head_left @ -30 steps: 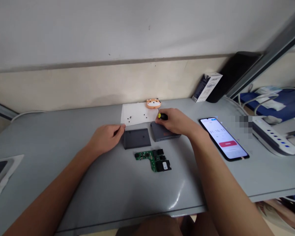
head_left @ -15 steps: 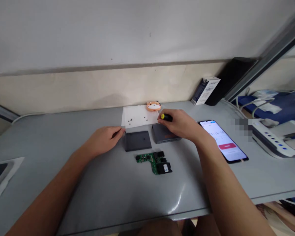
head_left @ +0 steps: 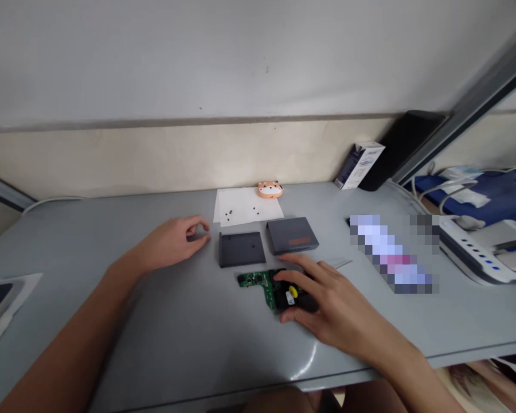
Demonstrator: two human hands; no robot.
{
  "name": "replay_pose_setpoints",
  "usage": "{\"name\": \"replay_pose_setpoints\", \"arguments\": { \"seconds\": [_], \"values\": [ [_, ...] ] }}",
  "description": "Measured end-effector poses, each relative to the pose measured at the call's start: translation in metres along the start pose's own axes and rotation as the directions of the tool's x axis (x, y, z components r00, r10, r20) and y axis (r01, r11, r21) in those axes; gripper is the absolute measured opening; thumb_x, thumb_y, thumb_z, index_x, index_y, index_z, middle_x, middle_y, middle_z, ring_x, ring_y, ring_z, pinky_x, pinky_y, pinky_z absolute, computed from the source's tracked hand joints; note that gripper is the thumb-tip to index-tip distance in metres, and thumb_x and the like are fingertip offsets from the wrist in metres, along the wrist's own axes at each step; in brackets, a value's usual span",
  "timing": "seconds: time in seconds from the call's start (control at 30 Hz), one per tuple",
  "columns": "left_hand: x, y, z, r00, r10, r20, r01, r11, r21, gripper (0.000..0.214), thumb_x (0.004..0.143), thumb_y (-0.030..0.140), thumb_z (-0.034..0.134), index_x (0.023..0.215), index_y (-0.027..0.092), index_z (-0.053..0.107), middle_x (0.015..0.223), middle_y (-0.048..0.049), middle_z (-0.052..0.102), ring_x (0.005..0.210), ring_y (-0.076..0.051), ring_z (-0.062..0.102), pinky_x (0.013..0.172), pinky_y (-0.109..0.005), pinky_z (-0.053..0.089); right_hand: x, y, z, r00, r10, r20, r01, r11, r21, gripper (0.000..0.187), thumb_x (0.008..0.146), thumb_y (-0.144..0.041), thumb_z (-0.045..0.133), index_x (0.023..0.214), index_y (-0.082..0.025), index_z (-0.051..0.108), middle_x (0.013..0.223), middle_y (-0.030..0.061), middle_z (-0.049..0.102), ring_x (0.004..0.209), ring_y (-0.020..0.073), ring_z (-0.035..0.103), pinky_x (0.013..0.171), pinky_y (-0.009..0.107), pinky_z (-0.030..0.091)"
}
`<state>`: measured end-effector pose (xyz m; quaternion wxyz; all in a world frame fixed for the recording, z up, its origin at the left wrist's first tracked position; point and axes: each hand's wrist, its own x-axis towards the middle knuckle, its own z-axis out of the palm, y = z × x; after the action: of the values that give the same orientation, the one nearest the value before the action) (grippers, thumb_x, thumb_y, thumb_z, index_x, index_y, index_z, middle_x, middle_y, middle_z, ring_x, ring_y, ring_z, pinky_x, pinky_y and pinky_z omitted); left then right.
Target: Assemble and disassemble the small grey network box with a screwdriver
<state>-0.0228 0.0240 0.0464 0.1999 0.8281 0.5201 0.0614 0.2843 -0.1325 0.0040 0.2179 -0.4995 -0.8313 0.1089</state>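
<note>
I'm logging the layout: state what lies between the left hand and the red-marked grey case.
Head view: the dark panel lies between the left hand and the grey case.

One head-worn view looks forward and down from above the near side of the surface [head_left: 176,327], wide rather than close, with the circuit board [head_left: 264,281] just below mid-frame and the wall [head_left: 241,63] across the top.

On our grey worktop [head_left: 176,350], we have a thin dark-grey panel [head_left: 241,249] left of a dark-grey box-shaped casing [head_left: 290,230]; a green L-shaped circuit board [head_left: 268,289] lies before them, a white paper sheet [head_left: 243,201] behind.
</note>
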Motion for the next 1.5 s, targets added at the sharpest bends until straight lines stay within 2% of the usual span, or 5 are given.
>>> {"name": "replay_pose_setpoints", "arguments": {
  "seconds": [0.33, 0.53, 0.83, 1.23, 1.5],
  "values": [
    [-0.001, 0.010, 0.008, 0.998, 0.047, 0.042, -0.042, 0.992, -0.120, 0.034, 0.089, 0.050, 0.060, 0.101, 0.024, 0.079, 0.063, 0.0026, 0.052, 0.056, -0.015, 0.049, 0.054, -0.025, 0.036, 0.049, -0.003, -0.025, 0.996, -0.066, -0.057, 0.069, 0.997, 0.039, 0.023, 0.097, -0.041, 0.071, 0.115, -0.026, 0.071, 0.134, 0.0091, 0.072, 0.110, 0.0278, 0.074, 0.093, 0.047, 0.060],
    [0.000, 0.007, 0.009, 0.999, 0.049, 0.016, -0.047, 0.991, -0.122, 0.036, 0.087, 0.049, 0.061, 0.101, 0.023, 0.081, 0.062, 0.0025, 0.052, 0.055, -0.014, 0.047, 0.051, -0.025, 0.035, 0.102, 0.002, -0.030, 0.994, -0.016, 0.104, 0.021, 0.999, -0.046, 0.024, 0.091, -0.042, 0.079, 0.108, -0.026, 0.075, 0.118, 0.0071, 0.074, 0.096, 0.0274, 0.070, 0.085, 0.043, 0.053],
    [-0.001, 0.016, 0.009, 0.997, 0.082, 0.006, -0.081, 0.987, -0.142, 0.028, 0.085, 0.042, 0.058, 0.087, 0.023, 0.078, 0.060, 0.0023, 0.049, 0.055, -0.014, 0.045, 0.052, -0.026, 0.035, 0.093, 0.014, -0.011, 0.999, -0.005, 0.039, -0.001, 0.989, 0.145, 0.021, 0.092, -0.039, 0.078, 0.108, -0.027, 0.072, 0.126, 0.0045, 0.074, 0.108, 0.0258, 0.070, 0.098, 0.043, 0.050],
    [-0.001, 0.015, 0.012, 0.998, 0.058, 0.013, -0.056, 0.989, -0.140, 0.030, 0.086, 0.042, 0.056, 0.092, 0.023, 0.078, 0.061, 0.0023, 0.049, 0.056, -0.015, 0.045, 0.054, -0.028, 0.035, 0.093, 0.013, -0.005, 0.999, -0.025, -0.044, 0.030, 0.994, 0.109, 0.022, 0.089, -0.043, 0.082, 0.103, -0.026, 0.076, 0.126, 0.0038, 0.077, 0.112, 0.0261, 0.072, 0.096, 0.040, 0.048],
    [-0.001, 0.016, 0.014, 0.994, 0.105, -0.017, -0.106, 0.986, -0.132, 0.028, 0.087, 0.039, 0.055, 0.088, 0.021, 0.076, 0.061, 0.0029, 0.048, 0.056, -0.014, 0.045, 0.054, -0.026, 0.035, 0.094, 0.014, -0.004, 0.997, -0.041, 0.062, 0.040, 0.999, 0.017, 0.024, 0.086, -0.040, 0.085, 0.099, -0.023, 0.073, 0.108, 0.0034, 0.079, 0.107, 0.0264, 0.072, 0.093, 0.041, 0.048]
  ]
}}
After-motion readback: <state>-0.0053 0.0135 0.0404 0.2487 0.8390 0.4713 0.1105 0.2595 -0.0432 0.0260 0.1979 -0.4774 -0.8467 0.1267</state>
